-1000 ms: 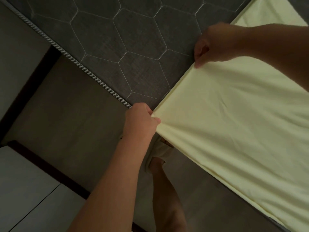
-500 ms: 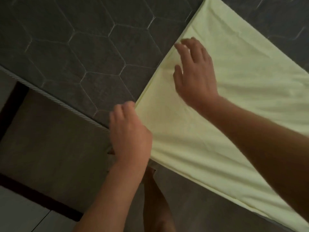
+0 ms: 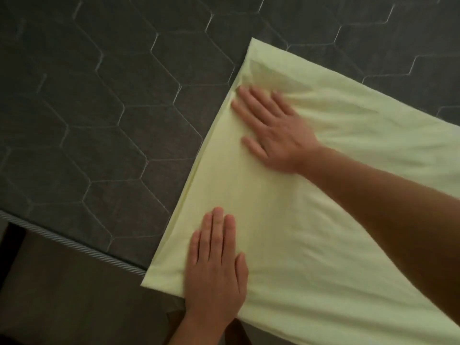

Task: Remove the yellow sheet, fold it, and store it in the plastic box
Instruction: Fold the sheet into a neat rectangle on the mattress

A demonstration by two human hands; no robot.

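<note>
Sheet (image 3: 323, 232): pale yellow, folded, lightly creased, on mattress (image 3: 99, 95); near-left corner overhangs the edge. Left hand (image 3: 216, 260) and right hand (image 3: 276, 130) press flat, fingers straight.

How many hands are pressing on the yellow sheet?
2. The left hand lies flat by the near corner of the yellow sheet; the right hand lies flat farther along its edge. Neither is hidden.
</note>
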